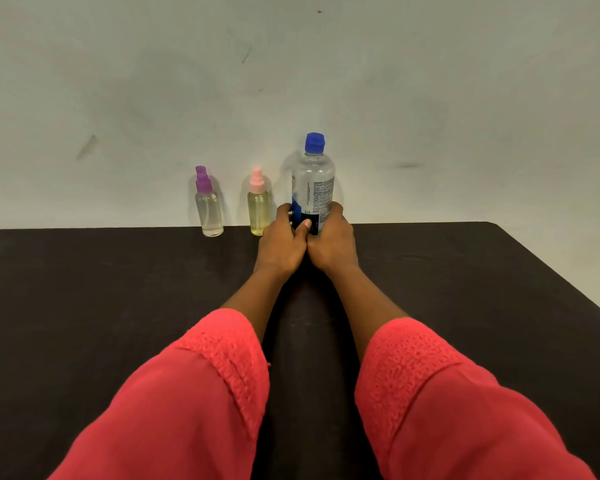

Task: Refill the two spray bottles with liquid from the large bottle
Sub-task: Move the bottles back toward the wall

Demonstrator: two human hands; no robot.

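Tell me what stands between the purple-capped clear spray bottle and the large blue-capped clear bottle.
In the head view, only the pink-capped spray bottle of yellowish liquid stands there, upright, left of the large blue-capped clear bottle.

The light is soft, even and rather dim, with no hard glare. The pale wall (pixel 430 81) reads greyish-green. A faint, blurred shadow lies on it just left of the large bottle (pixel 314 181), and a weaker one lies around the purple-capped spray bottle (pixel 208 209). The dark counter (pixel 465 271) is matte, with a weak sheen between the forearms (pixel 257 299). Its far edge bows and its far right corner curves through the wide lens. The print on the label (pixel 323 197) is too soft to read. The near red sleeves (pixel 187 393) look stretched.
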